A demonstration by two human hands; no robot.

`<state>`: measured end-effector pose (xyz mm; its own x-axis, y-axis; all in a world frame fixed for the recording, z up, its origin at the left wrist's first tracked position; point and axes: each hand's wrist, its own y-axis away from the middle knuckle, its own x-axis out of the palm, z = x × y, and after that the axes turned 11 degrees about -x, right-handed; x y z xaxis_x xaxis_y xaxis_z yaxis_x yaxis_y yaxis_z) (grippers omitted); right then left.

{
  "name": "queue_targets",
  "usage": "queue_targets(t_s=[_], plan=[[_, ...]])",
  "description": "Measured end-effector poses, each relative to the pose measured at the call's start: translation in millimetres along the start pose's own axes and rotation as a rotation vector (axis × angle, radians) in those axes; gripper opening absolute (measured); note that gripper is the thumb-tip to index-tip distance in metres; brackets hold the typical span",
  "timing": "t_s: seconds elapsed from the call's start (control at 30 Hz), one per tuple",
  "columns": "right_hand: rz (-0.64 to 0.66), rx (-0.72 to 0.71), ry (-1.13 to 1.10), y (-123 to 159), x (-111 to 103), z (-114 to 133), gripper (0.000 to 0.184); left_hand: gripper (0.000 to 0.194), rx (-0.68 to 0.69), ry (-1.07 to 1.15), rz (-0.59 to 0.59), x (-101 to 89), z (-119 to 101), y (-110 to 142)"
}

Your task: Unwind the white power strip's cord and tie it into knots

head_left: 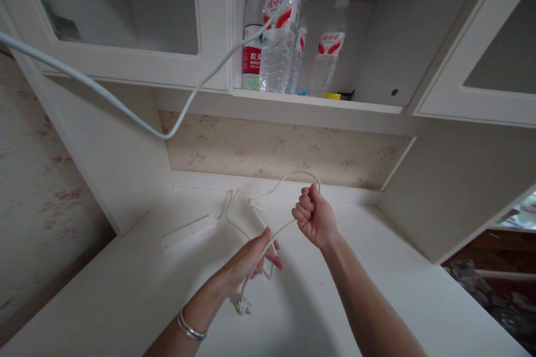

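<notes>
Two hands: the right hand (316, 215) curls in a fist around one cord (282, 230); the left hand (251, 256) pinches it under the thumb, fingers partly extended. Thin, off-white and slackly looped, the cord is over the desk (355, 284), one plug (242, 305) below the left hand. Beyond: one power strip (188, 231), one thicker cable (121, 113), four bottles (276, 61).
</notes>
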<state>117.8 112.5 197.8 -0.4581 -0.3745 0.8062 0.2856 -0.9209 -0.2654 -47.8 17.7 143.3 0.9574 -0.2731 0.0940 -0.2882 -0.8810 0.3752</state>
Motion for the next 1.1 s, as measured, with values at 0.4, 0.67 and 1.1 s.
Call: queue_targets(t_s=[0.4,0.67,1.1], plan=[[-0.075,-0.154,0.187,16,-6,2,0.029,0.047,-0.188,-0.037,0.295,-2.6,-14,18],[-0.094,-0.130,0.156,23,-12,-2,0.026,0.048,-0.217,-0.015,0.249,0.0,-11,19],[-0.437,-0.617,1.628,46,-71,3,0.050,0.040,-0.024,-0.503,0.095,-16.4,-27,25]])
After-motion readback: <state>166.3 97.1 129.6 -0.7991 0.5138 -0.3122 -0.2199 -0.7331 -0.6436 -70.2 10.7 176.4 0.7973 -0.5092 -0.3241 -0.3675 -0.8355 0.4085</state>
